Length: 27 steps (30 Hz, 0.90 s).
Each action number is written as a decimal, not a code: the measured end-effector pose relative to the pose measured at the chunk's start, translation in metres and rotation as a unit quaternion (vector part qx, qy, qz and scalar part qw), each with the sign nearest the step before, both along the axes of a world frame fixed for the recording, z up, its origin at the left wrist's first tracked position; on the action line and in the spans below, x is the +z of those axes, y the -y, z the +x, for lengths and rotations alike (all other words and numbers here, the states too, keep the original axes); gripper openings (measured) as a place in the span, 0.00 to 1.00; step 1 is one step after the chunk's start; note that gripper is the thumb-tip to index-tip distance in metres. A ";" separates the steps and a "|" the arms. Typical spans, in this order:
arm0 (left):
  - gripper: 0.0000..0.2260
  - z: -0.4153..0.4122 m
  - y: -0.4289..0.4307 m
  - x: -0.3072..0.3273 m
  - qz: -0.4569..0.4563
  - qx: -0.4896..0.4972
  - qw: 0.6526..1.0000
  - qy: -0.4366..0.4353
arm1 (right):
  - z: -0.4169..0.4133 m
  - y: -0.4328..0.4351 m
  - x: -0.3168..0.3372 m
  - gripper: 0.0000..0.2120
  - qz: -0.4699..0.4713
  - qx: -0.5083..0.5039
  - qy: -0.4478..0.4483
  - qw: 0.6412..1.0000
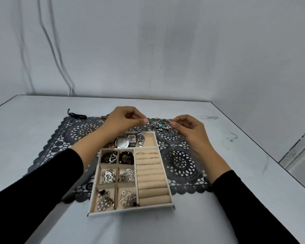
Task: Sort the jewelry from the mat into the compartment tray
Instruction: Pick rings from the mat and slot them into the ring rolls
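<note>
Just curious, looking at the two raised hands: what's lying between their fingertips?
In the head view, a charm bracelet with blue beads lies on the lace mat between left hand and right hand.

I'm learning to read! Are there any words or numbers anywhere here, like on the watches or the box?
No readable words or numbers anywhere.
Watches in the far compartment: dial markings too small and blurred to read.
Compartment tray: no label showing.
Lace mat: pattern only, no text.
</note>
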<state>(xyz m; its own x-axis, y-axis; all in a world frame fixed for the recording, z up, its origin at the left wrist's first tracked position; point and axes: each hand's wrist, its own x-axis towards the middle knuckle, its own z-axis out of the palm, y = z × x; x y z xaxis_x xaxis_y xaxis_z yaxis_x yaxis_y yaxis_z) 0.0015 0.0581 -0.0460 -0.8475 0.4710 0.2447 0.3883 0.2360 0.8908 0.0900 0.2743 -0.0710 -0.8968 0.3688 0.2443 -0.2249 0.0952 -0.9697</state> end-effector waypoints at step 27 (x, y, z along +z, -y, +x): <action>0.06 0.088 0.059 -0.016 0.140 0.034 0.988 0.059 | 0.081 0.043 -0.007 0.04 0.179 0.127 0.005 0.976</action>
